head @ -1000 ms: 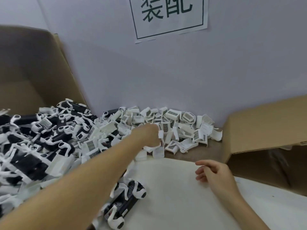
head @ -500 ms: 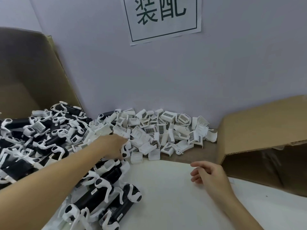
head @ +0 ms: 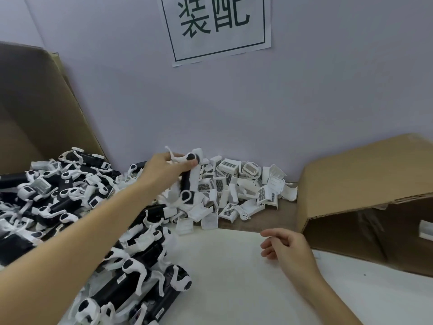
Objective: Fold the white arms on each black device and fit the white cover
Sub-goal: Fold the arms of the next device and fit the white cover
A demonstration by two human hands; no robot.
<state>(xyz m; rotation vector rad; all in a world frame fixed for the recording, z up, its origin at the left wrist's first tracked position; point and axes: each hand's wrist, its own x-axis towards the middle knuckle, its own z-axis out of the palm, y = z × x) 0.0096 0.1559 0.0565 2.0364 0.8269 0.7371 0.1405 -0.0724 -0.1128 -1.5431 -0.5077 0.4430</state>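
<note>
Your left hand (head: 164,171) has its fingers (head: 189,163) curled round one black device (head: 188,181), lifted above the pile of white covers (head: 236,191) by the wall. It looks light and stiff; grip the black body, since the thin white arms (head: 174,157) may snap. Your right hand (head: 287,248) hovers loosely curled, empty, over the table (head: 234,277). Your palm hides how you hold the body.

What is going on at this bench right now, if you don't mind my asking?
A person is assembling small black devices with white arms. Their left hand holds one black device lifted over the pile of white covers by the wall, its arms not yet folded. The right hand hovers open over the white mat, holding nothing. A heap of unfinished devices lies to the left, and a cardboard box stands to the right.
</note>
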